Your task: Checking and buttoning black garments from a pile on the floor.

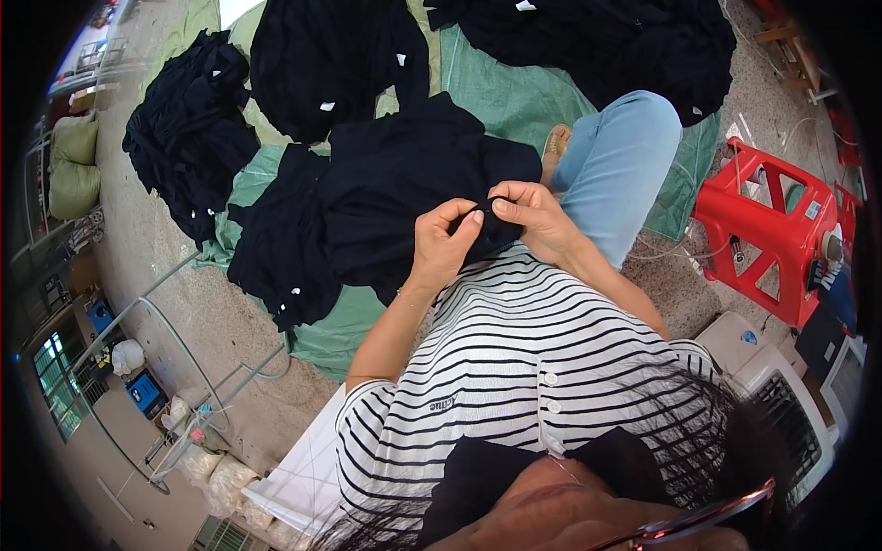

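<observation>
My left hand and my right hand meet in front of my striped shirt. Both pinch a fold of a dark navy garment, and the fingertips nearly touch each other. The garment drapes from my lap down over a heap of similar dark clothes with small white tags. My bent knee in light blue jeans rises just right of the hands.
More piles of dark garments lie on a green tarp on the floor. A red plastic stool stands at right, with a white slatted appliance below it. A metal frame stands at left.
</observation>
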`<state>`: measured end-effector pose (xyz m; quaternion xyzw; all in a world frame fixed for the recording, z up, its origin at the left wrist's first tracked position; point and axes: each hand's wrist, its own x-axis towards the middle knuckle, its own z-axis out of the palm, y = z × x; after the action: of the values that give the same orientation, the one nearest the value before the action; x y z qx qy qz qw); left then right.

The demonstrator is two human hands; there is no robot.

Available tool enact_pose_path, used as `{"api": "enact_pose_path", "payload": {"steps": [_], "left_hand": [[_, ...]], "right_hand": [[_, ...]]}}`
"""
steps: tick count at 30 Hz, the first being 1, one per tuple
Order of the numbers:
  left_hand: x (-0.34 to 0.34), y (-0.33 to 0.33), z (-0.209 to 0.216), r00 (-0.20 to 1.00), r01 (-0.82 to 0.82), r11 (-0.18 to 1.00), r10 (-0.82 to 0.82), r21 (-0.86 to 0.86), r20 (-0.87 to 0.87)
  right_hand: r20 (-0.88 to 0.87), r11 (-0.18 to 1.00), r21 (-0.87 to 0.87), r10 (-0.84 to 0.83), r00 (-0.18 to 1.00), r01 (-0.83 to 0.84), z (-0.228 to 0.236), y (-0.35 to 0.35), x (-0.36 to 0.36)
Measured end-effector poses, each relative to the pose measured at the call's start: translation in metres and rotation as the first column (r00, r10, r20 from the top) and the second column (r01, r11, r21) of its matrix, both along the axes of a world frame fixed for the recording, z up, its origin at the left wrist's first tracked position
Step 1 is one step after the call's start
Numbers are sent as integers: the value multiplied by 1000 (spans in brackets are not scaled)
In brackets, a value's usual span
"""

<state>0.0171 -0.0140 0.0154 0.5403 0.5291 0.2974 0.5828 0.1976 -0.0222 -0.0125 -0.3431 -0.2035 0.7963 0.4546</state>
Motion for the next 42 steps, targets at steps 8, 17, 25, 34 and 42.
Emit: {"api": "enact_pose_path", "payload": {"steps": [8, 17, 25, 34, 42], "left_hand": [[3, -5, -10, 825, -176, 796, 441, -579, 355], [10, -10, -8, 747, -169, 806, 480, -567, 460], [-3, -3, -7, 836, -77, 824, 361, -562, 414], [7, -16, -5, 741, -134, 851, 427, -508, 519], [3, -11, -7, 837, -259, 819, 455, -513, 304]], "right_hand": [[500, 928, 372, -189, 845, -13, 2, 3, -5], [550, 904, 417, -336, 764, 97, 13, -4, -6], [595, 656, 744, -566, 571, -125, 18, -2, -4], [419, 931, 352, -247, 874, 94, 16, -10, -8], [593, 946, 320, -153, 791, -57, 15, -6, 1]]}}
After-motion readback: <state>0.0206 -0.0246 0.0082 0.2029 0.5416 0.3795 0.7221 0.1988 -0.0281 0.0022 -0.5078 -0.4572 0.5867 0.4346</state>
